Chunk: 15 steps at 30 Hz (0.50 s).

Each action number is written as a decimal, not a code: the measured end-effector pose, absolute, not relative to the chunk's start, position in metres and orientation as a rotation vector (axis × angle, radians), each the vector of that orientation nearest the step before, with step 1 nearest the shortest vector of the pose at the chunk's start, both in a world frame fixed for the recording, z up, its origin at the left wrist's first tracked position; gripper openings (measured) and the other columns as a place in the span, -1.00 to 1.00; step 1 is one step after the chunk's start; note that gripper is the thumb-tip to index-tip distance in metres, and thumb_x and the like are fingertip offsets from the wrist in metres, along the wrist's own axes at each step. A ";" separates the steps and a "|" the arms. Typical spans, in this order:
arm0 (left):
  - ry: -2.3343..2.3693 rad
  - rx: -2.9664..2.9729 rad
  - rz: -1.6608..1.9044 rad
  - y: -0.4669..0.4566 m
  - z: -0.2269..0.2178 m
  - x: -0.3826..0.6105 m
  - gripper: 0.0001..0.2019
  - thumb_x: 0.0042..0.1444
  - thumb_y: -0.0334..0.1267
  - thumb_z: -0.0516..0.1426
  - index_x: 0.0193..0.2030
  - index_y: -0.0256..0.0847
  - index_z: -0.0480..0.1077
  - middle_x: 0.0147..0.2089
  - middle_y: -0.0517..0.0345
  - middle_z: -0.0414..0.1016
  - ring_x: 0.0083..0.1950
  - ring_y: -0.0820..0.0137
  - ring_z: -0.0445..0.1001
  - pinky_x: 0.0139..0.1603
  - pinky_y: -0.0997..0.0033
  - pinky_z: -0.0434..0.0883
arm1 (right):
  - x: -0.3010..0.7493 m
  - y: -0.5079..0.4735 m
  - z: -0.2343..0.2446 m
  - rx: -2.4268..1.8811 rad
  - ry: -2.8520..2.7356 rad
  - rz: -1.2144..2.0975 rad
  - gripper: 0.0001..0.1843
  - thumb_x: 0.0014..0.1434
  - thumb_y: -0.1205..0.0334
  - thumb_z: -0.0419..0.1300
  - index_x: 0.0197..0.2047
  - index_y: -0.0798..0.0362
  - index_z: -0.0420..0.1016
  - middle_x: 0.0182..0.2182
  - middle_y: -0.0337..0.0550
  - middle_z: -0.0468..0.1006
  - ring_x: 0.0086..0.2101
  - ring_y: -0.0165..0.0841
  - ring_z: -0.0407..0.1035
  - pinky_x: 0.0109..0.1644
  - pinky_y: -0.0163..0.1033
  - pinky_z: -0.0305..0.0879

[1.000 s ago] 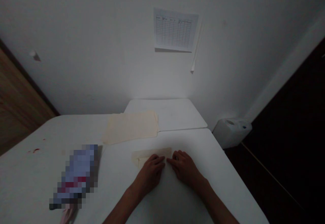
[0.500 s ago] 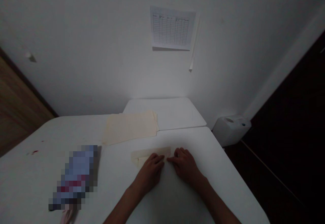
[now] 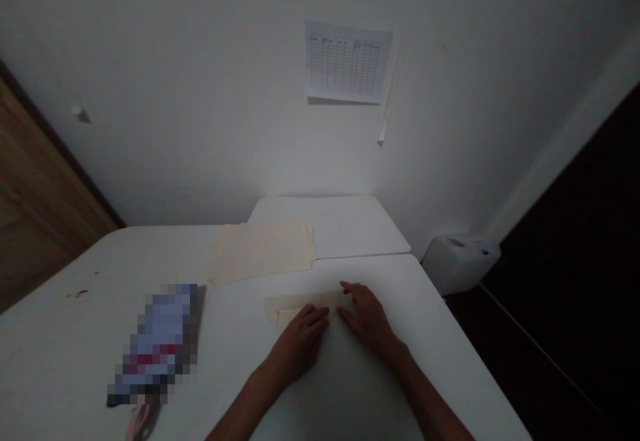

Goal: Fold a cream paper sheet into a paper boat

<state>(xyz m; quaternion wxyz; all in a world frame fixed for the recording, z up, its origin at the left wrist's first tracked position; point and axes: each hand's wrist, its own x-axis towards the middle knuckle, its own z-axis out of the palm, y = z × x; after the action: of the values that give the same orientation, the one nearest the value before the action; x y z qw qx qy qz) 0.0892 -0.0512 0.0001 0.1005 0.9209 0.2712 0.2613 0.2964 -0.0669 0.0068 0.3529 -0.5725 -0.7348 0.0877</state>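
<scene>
A small folded piece of thin cream paper [image 3: 287,306] lies on the white table in front of me. Its left end shows a layered, folded corner, while my hands cover part of the rest. My left hand [image 3: 304,336] is closed, with bent fingers pressed together on the paper's near side. At the right end is my right hand [image 3: 369,318], its thumb and forefinger apart and the fingertips at the paper's edge. Farther back, a larger stack of cream sheets [image 3: 263,251] lies flat.
On the left of the white table [image 3: 225,354] lies a blurred-out blue and red item [image 3: 163,334] with a pink strap [image 3: 139,414]. A white plastic container [image 3: 463,268] stands beyond the right edge. A printed chart [image 3: 345,64] hangs on the wall.
My right hand's forefinger and thumb have spread apart, and the forefinger has moved forward to the paper's far edge. My left hand stays on the paper. The view has shifted slightly.
</scene>
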 end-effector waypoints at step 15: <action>1.278 2.424 1.074 -0.028 0.004 -0.003 -0.57 0.19 -0.27 0.03 0.21 -0.21 0.18 0.12 -0.07 0.36 0.08 0.22 0.40 0.06 0.15 0.42 | 0.300 -0.047 0.012 -1.412 -2.063 0.401 -0.85 0.10 0.31 0.26 -0.21 0.03 0.56 -0.28 -0.18 0.58 -0.22 -0.34 0.40 0.01 -0.18 0.22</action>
<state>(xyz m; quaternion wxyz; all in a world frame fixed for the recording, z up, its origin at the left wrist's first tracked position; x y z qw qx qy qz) -0.0025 -0.0277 0.0042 0.0991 0.8196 0.4320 0.3630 0.2996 -0.0470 0.0124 0.3002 -0.5321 -0.7771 0.1510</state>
